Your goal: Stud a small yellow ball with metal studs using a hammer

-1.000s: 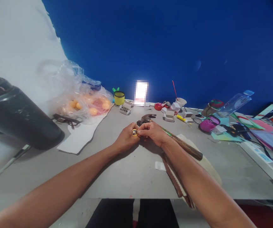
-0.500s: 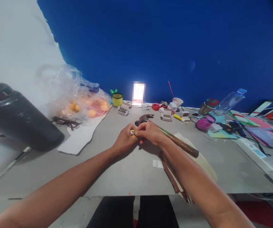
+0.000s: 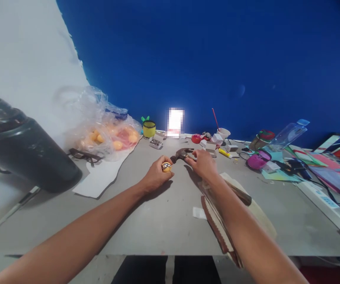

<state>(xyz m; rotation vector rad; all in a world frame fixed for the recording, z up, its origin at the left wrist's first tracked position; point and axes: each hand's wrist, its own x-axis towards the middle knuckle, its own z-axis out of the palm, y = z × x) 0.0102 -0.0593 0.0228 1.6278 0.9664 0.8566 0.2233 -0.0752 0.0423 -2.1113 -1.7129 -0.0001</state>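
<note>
My left hand (image 3: 155, 176) rests on the grey table (image 3: 146, 221) with its fingers pinched on a small round yellow piece (image 3: 166, 167) with a shiny metal centre. My right hand (image 3: 203, 165) lies a little to the right, over the handle of a hammer (image 3: 183, 154). Its fingers reach toward the dark hammer head and are loosely spread; they do not grip the handle. The brown wooden handle runs back under my right forearm to its end (image 3: 242, 196).
A large black cylinder (image 3: 22, 146) lies at the left. A clear plastic bag of orange pieces (image 3: 107, 132) sits on white paper (image 3: 101, 175). A yellow cup (image 3: 148, 129), small boxes and coloured paper sheets (image 3: 329, 169) crowd the back and right. Brown strips (image 3: 217, 228) lie under my right forearm.
My right hand has let go of the small yellow piece and moved right and forward onto the hammer. My left hand keeps the piece and has barely moved.
</note>
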